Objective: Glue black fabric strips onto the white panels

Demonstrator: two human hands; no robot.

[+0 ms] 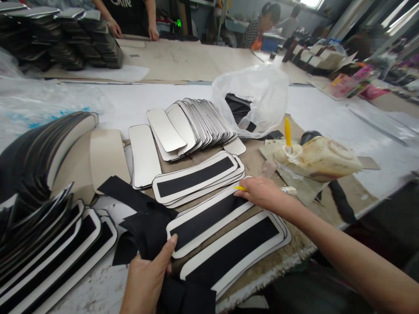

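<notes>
My right hand [262,190] is closed round a brush, its yellow handle tip [240,188] poking out on one side and its pale bristles [289,190] on the other. It rests at the far right end of a white curved panel [183,252] that has a black strip [209,221] along its middle. My left hand [147,277] has its thumb at that panel's left end. Black fabric strips [144,226] bunch around the left hand, seemingly gripped in it; its other fingers are mostly hidden. Similar panels with black strips lie in a pile above [198,176] and a pile below [238,250].
Plain white panels [203,124] stand fanned at the back. Dark-edged stacks [42,152] fill the left. A clear plastic bag [268,91] holds black pieces. A glue-stained container [330,157] with another yellow-handled brush [287,131] sits right. People work across the table [327,261].
</notes>
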